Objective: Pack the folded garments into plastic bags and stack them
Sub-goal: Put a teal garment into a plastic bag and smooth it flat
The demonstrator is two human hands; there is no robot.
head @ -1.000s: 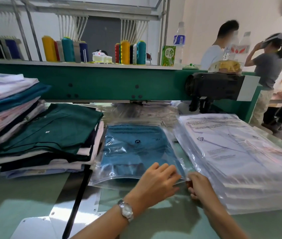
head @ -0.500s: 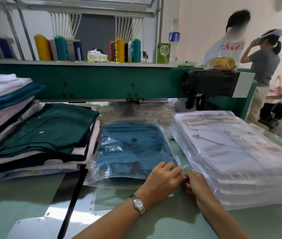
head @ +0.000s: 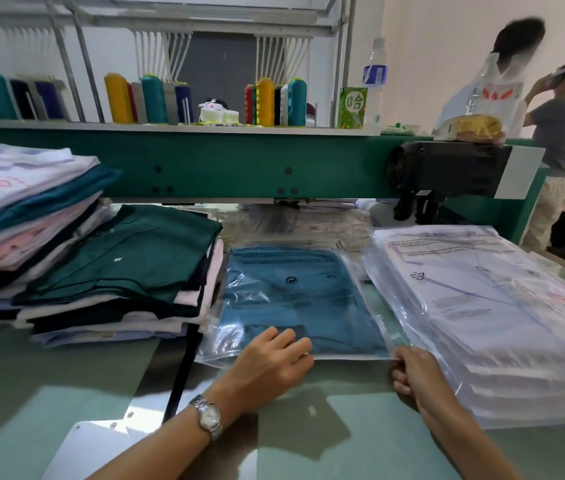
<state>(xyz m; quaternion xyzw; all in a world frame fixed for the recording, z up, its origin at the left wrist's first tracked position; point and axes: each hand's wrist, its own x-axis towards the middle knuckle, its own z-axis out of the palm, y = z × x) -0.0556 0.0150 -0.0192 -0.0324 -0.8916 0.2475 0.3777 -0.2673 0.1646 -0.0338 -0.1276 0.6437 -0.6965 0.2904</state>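
Well, from where I stand the step looks like closing the mouth of the plastic bag [head: 217, 344] along its near edge, with the blue garment [head: 295, 303] already lying flat inside. To do it well, I'd say, keep the film taut between the two hands, run the seal in one even pass and press the air out towards the far end, so the bag lies flat for stacking.

The left hand [head: 274, 362] lies palm down on the near edge, fingers fairly straight and spread a little over the film, pressing and not gripping. The right hand [head: 412, 372] has its fingers curled in and pinches the bag's near right corner between thumb and fingertips; how much film it holds I cannot tell.

Just beyond the pinching hand, to its outer side, sits the stack of packed bags [head: 482, 306], nearly touching its knuckles. Past the pressing hand, on its outer side, rests the pile of folded garments [head: 118, 271] not yet bagged. Under both wrists is the table [head: 343, 434].
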